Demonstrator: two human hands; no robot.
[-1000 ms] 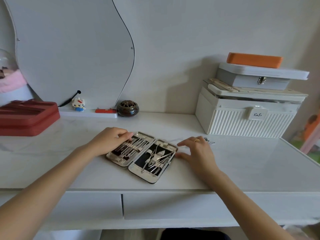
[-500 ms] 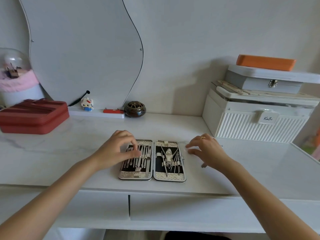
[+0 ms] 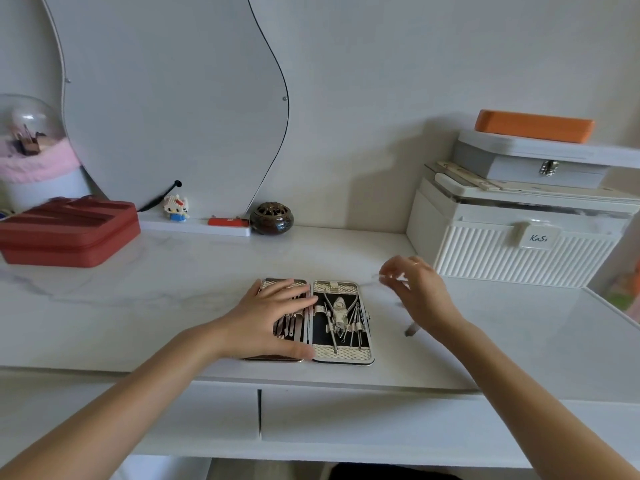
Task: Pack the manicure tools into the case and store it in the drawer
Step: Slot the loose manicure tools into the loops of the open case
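Note:
The manicure case (image 3: 343,353) lies open and flat near the front edge of the white table (image 3: 173,306). Its right half shows several metal tools strapped on black lining. My left hand (image 3: 270,317) rests flat on the left half, fingers straight, covering most of the tools there. My right hand (image 3: 422,296) hovers just right of the case with curled fingers. It pinches a thin metal tool (image 3: 411,330); one end pokes out below the palm and the rest is blurred. Two shut drawer fronts (image 3: 381,420) sit under the table edge.
A red zip case (image 3: 69,233) lies at the far left. At the back stand a wavy mirror (image 3: 166,98), a small figurine (image 3: 176,207) and a dark round pot (image 3: 272,218). At the right stands a white ribbed box (image 3: 519,251) with stacked boxes on top.
The case was turned from slanted to square with the table edge. My left hand flattened onto its left half. My right hand rose from the table beside the case, with a thin tool.

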